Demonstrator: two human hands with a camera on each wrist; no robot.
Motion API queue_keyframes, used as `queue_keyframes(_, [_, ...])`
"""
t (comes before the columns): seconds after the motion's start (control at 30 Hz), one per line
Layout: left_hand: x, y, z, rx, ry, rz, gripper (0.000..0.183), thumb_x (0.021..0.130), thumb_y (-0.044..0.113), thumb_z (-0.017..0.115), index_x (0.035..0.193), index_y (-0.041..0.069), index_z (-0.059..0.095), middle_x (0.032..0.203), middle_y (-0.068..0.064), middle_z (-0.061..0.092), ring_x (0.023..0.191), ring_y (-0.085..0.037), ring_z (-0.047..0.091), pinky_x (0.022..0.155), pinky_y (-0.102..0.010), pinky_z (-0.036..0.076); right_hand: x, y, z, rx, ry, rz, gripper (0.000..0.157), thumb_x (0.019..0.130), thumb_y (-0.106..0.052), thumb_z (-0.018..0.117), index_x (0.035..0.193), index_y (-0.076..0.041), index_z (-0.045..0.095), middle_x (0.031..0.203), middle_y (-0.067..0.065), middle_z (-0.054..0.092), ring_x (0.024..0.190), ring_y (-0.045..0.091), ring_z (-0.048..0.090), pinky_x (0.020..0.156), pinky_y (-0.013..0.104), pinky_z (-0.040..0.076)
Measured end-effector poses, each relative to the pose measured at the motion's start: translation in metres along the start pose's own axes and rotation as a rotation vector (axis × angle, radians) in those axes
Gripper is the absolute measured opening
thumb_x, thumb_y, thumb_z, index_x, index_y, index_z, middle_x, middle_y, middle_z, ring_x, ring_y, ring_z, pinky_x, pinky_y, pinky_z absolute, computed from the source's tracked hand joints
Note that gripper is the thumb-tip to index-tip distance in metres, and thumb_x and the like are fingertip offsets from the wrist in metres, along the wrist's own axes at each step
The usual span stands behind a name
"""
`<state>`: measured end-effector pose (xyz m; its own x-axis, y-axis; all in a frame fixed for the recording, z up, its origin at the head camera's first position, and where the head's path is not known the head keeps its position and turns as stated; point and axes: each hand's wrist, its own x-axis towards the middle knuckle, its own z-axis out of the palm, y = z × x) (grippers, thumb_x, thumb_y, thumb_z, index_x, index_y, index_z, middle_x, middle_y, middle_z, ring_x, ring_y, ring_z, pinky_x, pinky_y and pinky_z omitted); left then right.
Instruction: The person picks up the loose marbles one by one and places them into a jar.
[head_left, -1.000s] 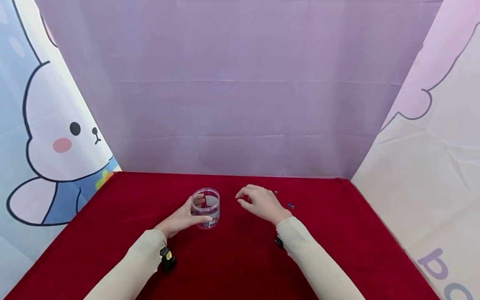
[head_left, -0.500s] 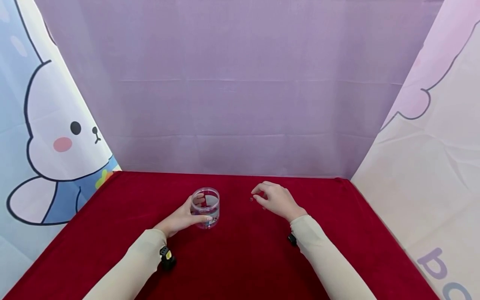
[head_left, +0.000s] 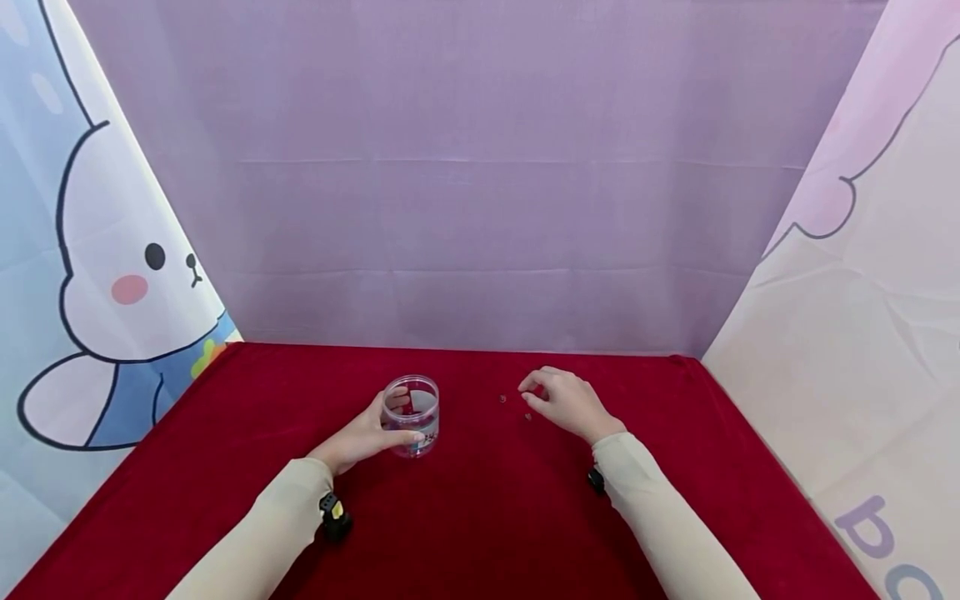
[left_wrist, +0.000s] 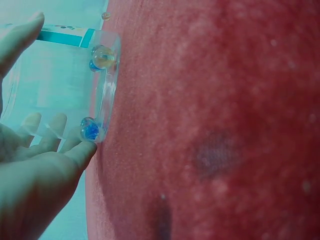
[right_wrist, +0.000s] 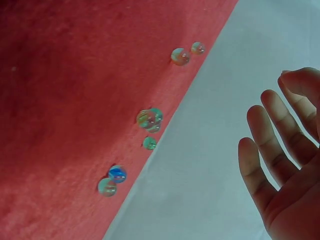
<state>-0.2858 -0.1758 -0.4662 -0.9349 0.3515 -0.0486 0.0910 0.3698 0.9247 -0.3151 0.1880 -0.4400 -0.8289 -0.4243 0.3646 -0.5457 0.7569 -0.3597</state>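
A clear plastic jar (head_left: 424, 408) without a lid stands on the red cloth, and my left hand (head_left: 367, 435) grips it round the side, thumb in front. Through its wall in the left wrist view, several glass marbles (left_wrist: 104, 57) show at the bottom, amber and blue. My right hand (head_left: 564, 402) is to the right of the jar, over the cloth, with fingers loosely bent and nothing visible in them. Two small marbles (head_left: 502, 398) lie just left of its fingertips. The right wrist view shows several loose marbles (right_wrist: 150, 119), clear, green and blue, apart from the fingers (right_wrist: 270, 135).
Red cloth (head_left: 465, 517) covers the table. A lilac curtain (head_left: 465, 208) hangs behind its far edge. Printed cloth panels stand at the left (head_left: 142, 325) and right (head_left: 847, 350). One more amber marble (left_wrist: 105, 16) lies beyond the jar in the left wrist view.
My right hand has moved right, away from the jar, uncovering two marbles and now hiding those further right. The left hand and the jar have stayed in place.
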Motion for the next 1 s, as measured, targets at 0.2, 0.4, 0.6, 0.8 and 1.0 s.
queue_keyframes(0.2, [0.0, 0.0, 0.0, -0.003, -0.004, 0.011, 0.093, 0.087, 0.031, 0.08, 0.155, 0.014, 0.019, 0.158, -0.015, 0.026, 0.141, -0.038, 0.029, 0.107, -0.058, 0.039, 0.0, 0.005, 0.007, -0.012, -0.035, 0.023, 0.012, 0.093, -0.02, 0.073, 0.104, -0.017, 0.073, 0.098, -0.008, 0.065, 0.072, 0.006, 0.053, 0.064, 0.029, 0.048])
queue_keyframes(0.4, [-0.001, 0.0, 0.0, -0.002, -0.001, 0.008, 0.094, 0.087, 0.031, 0.08, 0.155, 0.014, 0.019, 0.159, -0.016, 0.026, 0.141, -0.038, 0.029, 0.107, -0.058, 0.038, 0.0, 0.006, 0.013, -0.006, -0.08, 0.062, 0.013, 0.092, -0.02, 0.075, 0.104, -0.017, 0.074, 0.097, -0.009, 0.065, 0.072, 0.007, 0.054, 0.062, 0.03, 0.048])
queue_keyframes(0.6, [-0.001, 0.0, 0.0, -0.003, 0.002, 0.001, 0.095, 0.086, 0.032, 0.081, 0.155, 0.015, 0.019, 0.159, -0.016, 0.026, 0.141, -0.038, 0.03, 0.108, -0.06, 0.036, 0.001, 0.008, 0.018, -0.019, -0.111, 0.101, 0.012, 0.091, -0.02, 0.076, 0.102, -0.02, 0.073, 0.096, -0.009, 0.064, 0.078, 0.008, 0.056, 0.067, 0.031, 0.05])
queue_keyframes(0.8, [-0.001, 0.0, -0.001, 0.0, 0.003, 0.005, 0.094, 0.086, 0.032, 0.081, 0.155, 0.015, 0.019, 0.159, -0.015, 0.026, 0.14, -0.038, 0.03, 0.108, -0.059, 0.037, 0.002, 0.008, 0.021, -0.048, -0.153, 0.128, 0.013, 0.091, -0.023, 0.076, 0.104, -0.021, 0.073, 0.098, -0.009, 0.064, 0.088, 0.011, 0.06, 0.074, 0.034, 0.052])
queue_keyframes(1.0, [0.0, -0.005, 0.001, 0.019, 0.004, 0.001, 0.095, 0.086, 0.033, 0.081, 0.155, 0.015, 0.019, 0.159, -0.015, 0.026, 0.14, -0.038, 0.03, 0.107, -0.059, 0.037, -0.001, 0.012, 0.031, -0.071, -0.203, 0.147, 0.016, 0.091, -0.023, 0.075, 0.106, -0.019, 0.073, 0.099, -0.006, 0.064, 0.093, 0.013, 0.06, 0.076, 0.037, 0.053])
